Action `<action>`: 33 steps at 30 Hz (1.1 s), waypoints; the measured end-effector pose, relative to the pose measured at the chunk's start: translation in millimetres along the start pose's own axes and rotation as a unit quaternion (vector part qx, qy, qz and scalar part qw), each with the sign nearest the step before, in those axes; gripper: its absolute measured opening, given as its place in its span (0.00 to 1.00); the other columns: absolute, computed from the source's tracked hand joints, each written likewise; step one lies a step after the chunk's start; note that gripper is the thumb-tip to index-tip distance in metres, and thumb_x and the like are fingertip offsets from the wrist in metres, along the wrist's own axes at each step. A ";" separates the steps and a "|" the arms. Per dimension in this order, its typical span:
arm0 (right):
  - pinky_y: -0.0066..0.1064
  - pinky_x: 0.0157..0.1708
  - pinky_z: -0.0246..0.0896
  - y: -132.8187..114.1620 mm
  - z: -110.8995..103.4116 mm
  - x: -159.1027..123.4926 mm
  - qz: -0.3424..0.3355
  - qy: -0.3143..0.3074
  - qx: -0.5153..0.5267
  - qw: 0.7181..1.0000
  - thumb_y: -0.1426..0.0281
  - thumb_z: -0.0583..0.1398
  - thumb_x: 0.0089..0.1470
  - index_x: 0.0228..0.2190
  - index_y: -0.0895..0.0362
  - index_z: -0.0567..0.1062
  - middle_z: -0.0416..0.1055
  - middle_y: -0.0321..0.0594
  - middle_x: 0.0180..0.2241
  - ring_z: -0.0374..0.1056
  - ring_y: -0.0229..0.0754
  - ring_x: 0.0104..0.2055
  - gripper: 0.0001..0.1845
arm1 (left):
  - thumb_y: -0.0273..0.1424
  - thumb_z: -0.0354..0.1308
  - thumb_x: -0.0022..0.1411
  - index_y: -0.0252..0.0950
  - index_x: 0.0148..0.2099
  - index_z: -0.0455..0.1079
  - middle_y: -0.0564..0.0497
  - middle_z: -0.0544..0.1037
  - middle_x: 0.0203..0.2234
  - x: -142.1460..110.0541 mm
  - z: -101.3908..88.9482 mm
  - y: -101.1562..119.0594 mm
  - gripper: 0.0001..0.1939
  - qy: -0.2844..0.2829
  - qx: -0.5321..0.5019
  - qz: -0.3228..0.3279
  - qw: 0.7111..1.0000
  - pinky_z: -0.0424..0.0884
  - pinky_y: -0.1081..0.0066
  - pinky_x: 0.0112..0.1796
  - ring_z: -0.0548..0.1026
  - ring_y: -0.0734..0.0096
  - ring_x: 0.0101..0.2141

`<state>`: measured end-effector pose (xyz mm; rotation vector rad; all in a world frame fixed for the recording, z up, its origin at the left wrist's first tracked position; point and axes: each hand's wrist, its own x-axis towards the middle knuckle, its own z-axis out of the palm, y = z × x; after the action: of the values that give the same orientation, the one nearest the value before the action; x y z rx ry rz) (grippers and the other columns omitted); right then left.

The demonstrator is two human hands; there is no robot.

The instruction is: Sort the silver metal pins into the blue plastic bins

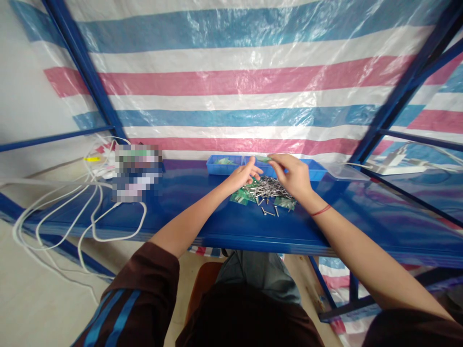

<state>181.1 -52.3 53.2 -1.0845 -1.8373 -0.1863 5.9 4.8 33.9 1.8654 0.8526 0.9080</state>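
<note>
My right hand [293,177] pinches a small green packet [262,159] above the blue divided tray [314,169]. Beside it my left hand [244,176] hovers at the near side of the tray, fingers spread and thumb up, with nothing visible in it. Below both hands lies a heap of silvery screws [269,189] on the blue table. Green-tinted packets [243,195] lie at the heap's left edge, and another green packet [285,203] is at its near right. A few loose screws [268,212] rest in front. More green packets [224,161] are in the tray's left compartment.
White cables [96,207] loop over the table's left end beside a blurred-out patch. A clear plastic lid [347,171] lies right of the tray. A white power strip [400,166] sits farther right. Blue metal posts [81,62] and a striped plastic sheet [231,77] stand behind.
</note>
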 end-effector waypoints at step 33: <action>0.29 0.24 0.54 82.7 -31.7 11.9 0.248 -0.152 -0.021 0.957 0.63 0.63 0.41 0.19 0.56 0.68 0.67 0.35 0.17 0.62 0.37 0.22 0.11 | 0.35 0.55 0.61 0.38 0.48 0.72 0.45 0.72 0.47 9.2 -49.2 -22.3 0.14 0.245 0.379 0.141 0.881 0.60 0.59 0.55 0.68 0.59 0.50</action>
<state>261.6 -13.4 53.6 -1.6377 -1.7608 0.2531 -35.5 40.8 33.7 2.5197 1.4172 1.4044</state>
